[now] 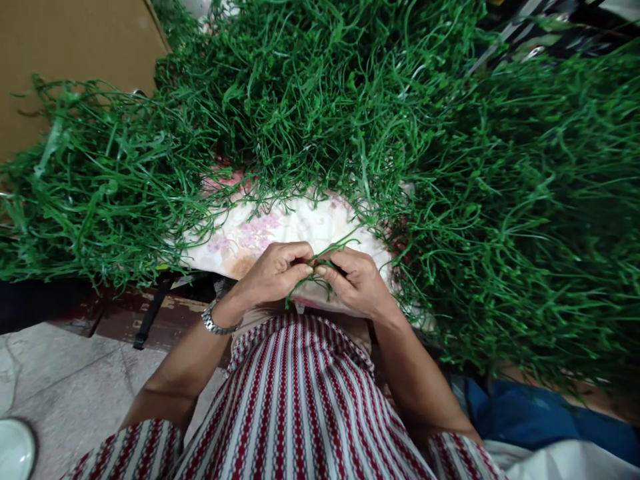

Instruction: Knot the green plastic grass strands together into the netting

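Thin green stems (339, 247) run between my two hands, over a white cloth (310, 223) with pink and orange flowers. My left hand (281, 268) pinches them between thumb and bent fingers. Close beside it, my right hand (356, 277) pinches the same stems, its thumb tip near the left one. A few stem ends stick out up to the right and down to the left. Beyond the cloth and on both sides lies a large heap of tangled green stems (310, 100).
A brown cardboard panel (75, 53) stands at the upper left. A black strap (153, 313) hangs over the wooden edge (117, 317). Blue fabric (540, 413) lies at the lower right, and a pale round object (15, 450) is on the floor at the lower left.
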Demonstrator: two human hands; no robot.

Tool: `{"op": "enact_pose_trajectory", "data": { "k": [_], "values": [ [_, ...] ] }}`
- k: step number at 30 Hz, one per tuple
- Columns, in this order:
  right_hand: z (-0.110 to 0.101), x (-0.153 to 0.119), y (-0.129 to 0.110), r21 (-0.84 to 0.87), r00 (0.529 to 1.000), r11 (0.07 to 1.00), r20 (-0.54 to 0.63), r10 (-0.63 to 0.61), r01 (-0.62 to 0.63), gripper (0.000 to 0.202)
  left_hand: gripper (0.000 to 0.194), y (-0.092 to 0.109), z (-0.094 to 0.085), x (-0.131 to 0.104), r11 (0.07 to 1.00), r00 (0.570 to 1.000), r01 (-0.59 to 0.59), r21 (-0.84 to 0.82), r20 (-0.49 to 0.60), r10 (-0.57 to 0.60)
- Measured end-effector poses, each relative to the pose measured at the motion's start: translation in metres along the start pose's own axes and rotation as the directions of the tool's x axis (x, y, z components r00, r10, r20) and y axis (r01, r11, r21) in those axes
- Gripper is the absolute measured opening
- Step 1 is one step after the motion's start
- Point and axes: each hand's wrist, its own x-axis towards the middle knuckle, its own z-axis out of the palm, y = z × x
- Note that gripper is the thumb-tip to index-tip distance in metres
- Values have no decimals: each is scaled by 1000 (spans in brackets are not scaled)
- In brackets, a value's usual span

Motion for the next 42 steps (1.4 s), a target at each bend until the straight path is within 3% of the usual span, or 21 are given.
{"op": "enact_pose_trajectory", "data": {
  "k": [4, 8, 12, 17, 20, 23, 25, 28, 33, 36, 39, 42],
  "values": [
    [-8, -1, 1, -161, 987, 975, 80, -140, 152, 25, 11, 1, -8, -1, 977, 980, 115, -178, 181, -82],
    [-11, -3, 5, -327, 968, 912, 105, -226, 248, 25, 12, -2, -8, -3, 922, 959, 224, -317, 242, -150],
    [-10, -4, 4, -425, 966, 868, 150, -212, 257, 20, 16, -5, -3, -3, 878, 945, 291, -379, 255, -203],
    [-14, -5, 7, -421, 961, 869, 197, -194, 262, 17, 18, -8, -2, -10, 768, 917, 392, -506, 284, -280],
    [-29, -7, 9, -424, 982, 886, 76, -173, 189, 17, 16, -6, -10, -20, 728, 914, 399, -557, 303, -269],
    [-40, -3, 2, -428, 991, 899, -55, -124, 89, 12, 15, 0, -13, -22, 749, 945, 327, -576, 199, -259],
    [-41, 1, -6, -390, 986, 906, 54, -156, 165, 10, 16, 1, -10, -16, 784, 961, 260, -564, 75, -265],
    [-36, 6, -11, -375, 993, 923, -38, -109, 87, 13, 18, -1, -3, -3, 789, 960, 192, -583, -55, -274],
    [-26, 4, -8, -223, 998, 973, -18, 53, -56, 12, 18, -8, 7, 7, 819, 960, 124, -560, -140, -241],
    [-12, 3, -10, -36, 989, 991, -75, 128, -131, 17, 15, -8, 15, 9, 858, 951, 66, -510, -229, -209],
    [4, 2, -9, 104, 977, 976, -80, 199, -191, 18, 12, -8, 22, 9, 911, 927, 17, -412, -336, -170],
    [12, 0, -5, 161, 963, 955, -64, 261, -248, 23, 12, -6, 25, 8, 926, 922, 46, -375, -340, -183]
  ]
}}
